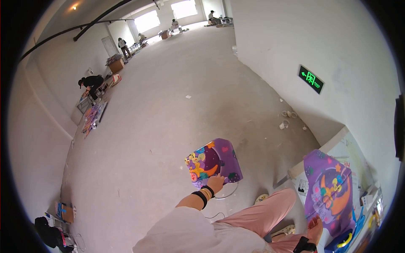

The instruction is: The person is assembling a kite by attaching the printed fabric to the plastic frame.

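Note:
My left hand (216, 183) reaches forward with its fingers closed at the near edge of a purple printed sheet (230, 162) with cartoon figures, a star and an orange moon. This sheet lies over a low stand; a curved metal rod (230, 195) of it shows below, and the rest is hidden. At the lower right, my right hand (314, 230) has curled fingers at the lower left edge of a second purple sheet (333, 192) with a like print. That sheet spreads over the white worktable beside my legs.
The worktable (344, 145) stands at the right wall, with a dark blue yellow-handled thing (342, 240) at its near end. White rolls (284, 125) lie on the floor by that wall. A crouching person (90, 82) works at the left, near stacked printed sheets (93, 116); others work farther back.

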Available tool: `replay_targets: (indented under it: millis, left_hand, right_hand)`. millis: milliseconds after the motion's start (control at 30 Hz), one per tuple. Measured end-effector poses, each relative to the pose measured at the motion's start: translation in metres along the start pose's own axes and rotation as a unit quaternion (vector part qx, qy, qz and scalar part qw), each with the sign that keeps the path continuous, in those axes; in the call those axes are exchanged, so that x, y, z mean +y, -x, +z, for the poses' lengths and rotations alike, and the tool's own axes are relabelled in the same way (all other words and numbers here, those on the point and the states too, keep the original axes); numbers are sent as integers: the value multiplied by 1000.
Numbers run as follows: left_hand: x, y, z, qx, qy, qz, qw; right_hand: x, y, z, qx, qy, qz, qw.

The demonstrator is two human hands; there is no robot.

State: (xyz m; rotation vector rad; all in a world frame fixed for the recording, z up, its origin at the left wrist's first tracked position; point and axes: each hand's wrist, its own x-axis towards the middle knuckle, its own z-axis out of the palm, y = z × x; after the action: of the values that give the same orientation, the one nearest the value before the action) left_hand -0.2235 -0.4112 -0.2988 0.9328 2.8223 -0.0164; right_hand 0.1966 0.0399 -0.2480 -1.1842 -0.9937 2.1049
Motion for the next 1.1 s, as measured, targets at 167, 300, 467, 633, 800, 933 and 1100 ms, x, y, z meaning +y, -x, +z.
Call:
replay_targets:
  millis: [167,300,467,633,800,933,1100]
  left_hand:
    - [11,4,27,23,-2,74,997]
    - [20,-14,17,48,42,86,994]
    - [-18,-43,-24,87,-12,32,996]
    - [-12,-84,-129,229,84,7,970]
    - [67,-104,-276,340,125,94,927]
    - [168,-101,-345,336,176,194,904]
    - [306,-94,-358,283,230,389,846]
  right_hand:
    - [-6,29,-44,74,0,11,997]
    - [-4,35,-69,62,-21,-6,998]
    - [-11,-21,-6,-7,-25,-20,999]
    - [-39,-33,35,-58,3,-39,998]
    - [-84,-2,104,-136,65,-89,984]
    - [-111,23,161,-312,153,-97,933]
    - [-141,43,206,-485,204,-141,839]
